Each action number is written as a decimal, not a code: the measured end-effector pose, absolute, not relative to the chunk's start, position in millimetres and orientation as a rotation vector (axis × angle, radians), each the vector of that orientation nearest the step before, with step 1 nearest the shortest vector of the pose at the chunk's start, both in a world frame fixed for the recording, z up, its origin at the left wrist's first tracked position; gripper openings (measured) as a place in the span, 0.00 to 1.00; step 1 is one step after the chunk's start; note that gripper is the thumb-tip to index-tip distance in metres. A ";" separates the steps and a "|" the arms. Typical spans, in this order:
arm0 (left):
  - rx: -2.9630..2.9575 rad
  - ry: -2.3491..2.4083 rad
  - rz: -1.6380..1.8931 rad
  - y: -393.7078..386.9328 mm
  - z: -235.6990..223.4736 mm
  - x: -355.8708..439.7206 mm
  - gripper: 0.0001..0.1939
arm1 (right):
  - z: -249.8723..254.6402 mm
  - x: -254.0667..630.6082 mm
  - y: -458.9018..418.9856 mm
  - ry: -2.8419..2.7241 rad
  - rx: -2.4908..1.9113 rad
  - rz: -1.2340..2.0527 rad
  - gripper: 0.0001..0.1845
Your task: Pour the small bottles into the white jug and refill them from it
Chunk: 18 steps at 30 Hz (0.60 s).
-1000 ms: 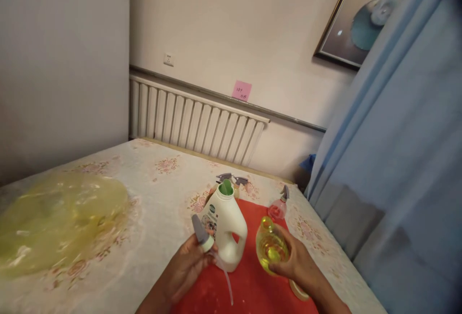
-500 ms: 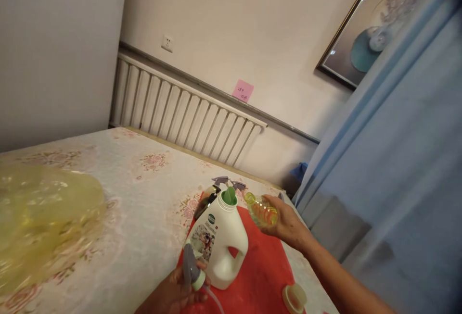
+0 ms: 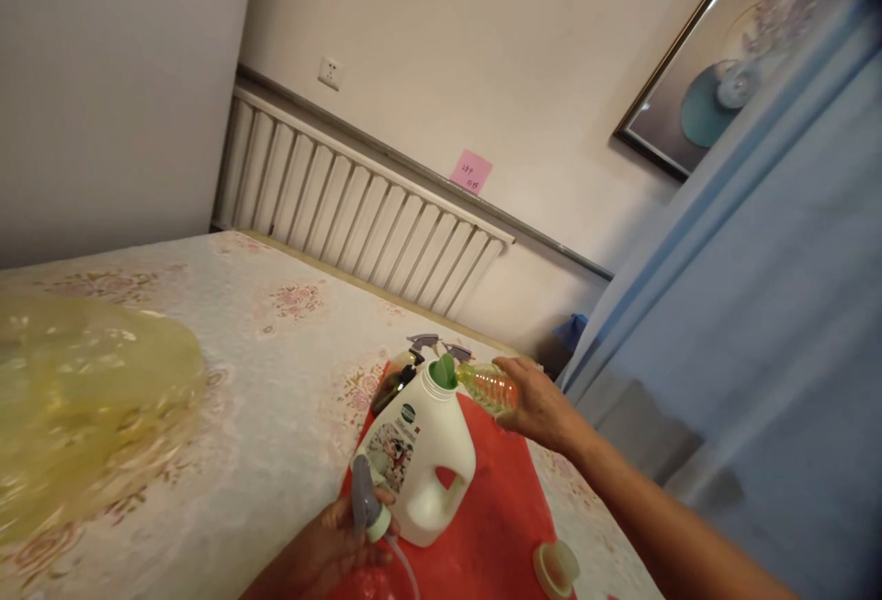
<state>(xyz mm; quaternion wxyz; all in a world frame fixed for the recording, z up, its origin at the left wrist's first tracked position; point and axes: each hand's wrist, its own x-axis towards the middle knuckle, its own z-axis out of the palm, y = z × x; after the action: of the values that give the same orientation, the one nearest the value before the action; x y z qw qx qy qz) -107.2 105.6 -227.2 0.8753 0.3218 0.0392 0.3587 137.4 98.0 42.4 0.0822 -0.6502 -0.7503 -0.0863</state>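
Observation:
My left hand [image 3: 337, 536] is closed around a grey trigger spray head [image 3: 368, 501] with a pale collar and a clear dip tube hanging down. In front of it stands a white jug [image 3: 437, 462] with a handle, a printed label and a green spout [image 3: 445, 370] in its uncapped mouth. My right hand [image 3: 537, 402] grips a clear yellow bottle [image 3: 491, 389] tipped nearly flat. The bottle's neck is at the jug's mouth; whether liquid is running out I cannot tell. A pale cap [image 3: 557, 570] lies on the red mat [image 3: 500, 513].
Behind the jug are a dark bottle with a black pump [image 3: 403, 379] and two grey spray heads [image 3: 457, 352]. A large yellow inflated plastic bag [image 3: 89, 398] lies at left on the floral tablecloth [image 3: 268, 435]. A blue curtain [image 3: 744, 352] hangs at right; a radiator [image 3: 344, 200] is behind.
My right hand has raised the yellow bottle, tilted it over and brought it left to the jug's mouth. My left hand has shifted a little left and lower with the spray head.

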 end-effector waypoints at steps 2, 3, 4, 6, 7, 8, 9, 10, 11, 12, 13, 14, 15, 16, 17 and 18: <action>0.673 0.091 0.750 105.3 -223.5 -108.7 0.16 | 44.2 135.7 98.3 -2.264 -1.947 -0.282 0.37; 0.670 0.097 0.751 105.1 -221.7 -109.4 0.15 | 45.1 134.8 98.2 -2.273 -1.950 -0.294 0.37; 0.666 0.102 0.750 104.9 -220.2 -109.9 0.15 | 46.0 133.9 98.0 -2.281 -1.952 -0.302 0.37; 0.664 0.107 0.750 104.5 -218.4 -110.6 0.15 | 47.8 132.5 97.6 -2.296 -1.957 -0.315 0.37; 0.663 0.105 0.750 104.2 -218.0 -110.8 0.15 | 48.7 132.0 97.4 -2.305 -1.958 -0.319 0.37; 0.662 0.105 0.749 103.9 -217.8 -111.0 0.16 | 49.5 131.6 97.4 -2.314 -1.959 -0.323 0.36; 0.661 0.107 0.749 103.5 -217.8 -111.2 0.16 | 50.2 131.3 97.5 -2.321 -1.961 -0.327 0.36; 0.658 0.110 0.751 103.0 -217.7 -111.5 0.16 | 50.9 131.2 97.8 -2.326 -1.966 -0.333 0.36; 0.657 0.112 0.752 102.5 -217.6 -111.8 0.16 | 51.5 131.2 98.2 -2.328 -1.973 -0.340 0.36; 0.654 0.116 0.750 102.1 -217.4 -112.2 0.16 | 52.1 131.2 98.6 -2.330 -1.981 -0.346 0.37; 0.651 0.118 0.747 101.7 -217.1 -112.5 0.16 | 52.7 131.4 99.0 -2.331 -1.988 -0.353 0.37; 0.649 0.120 0.743 101.5 -216.8 -112.7 0.16 | 53.4 131.5 99.4 -2.333 -1.993 -0.361 0.38; 0.647 0.119 0.742 101.3 -216.5 -112.8 0.16 | 54.1 131.6 99.6 -2.338 -1.995 -0.369 0.38; 0.645 0.117 0.742 101.3 -216.3 -112.8 0.15 | 54.9 131.6 99.7 -2.346 -1.994 -0.375 0.39; 0.643 0.116 0.747 101.3 -216.2 -112.7 0.15 | 55.7 131.5 99.7 -2.353 -1.992 -0.380 0.39; 0.643 0.114 0.752 101.4 -216.2 -112.5 0.15 | 56.5 131.3 99.5 -2.359 -1.991 -0.384 0.39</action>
<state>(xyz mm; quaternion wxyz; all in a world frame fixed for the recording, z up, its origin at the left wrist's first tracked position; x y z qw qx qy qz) -112.5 101.4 -216.2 0.8785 0.3082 0.0548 0.3608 131.3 99.5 56.5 0.0156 -0.6401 -0.7582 -0.1234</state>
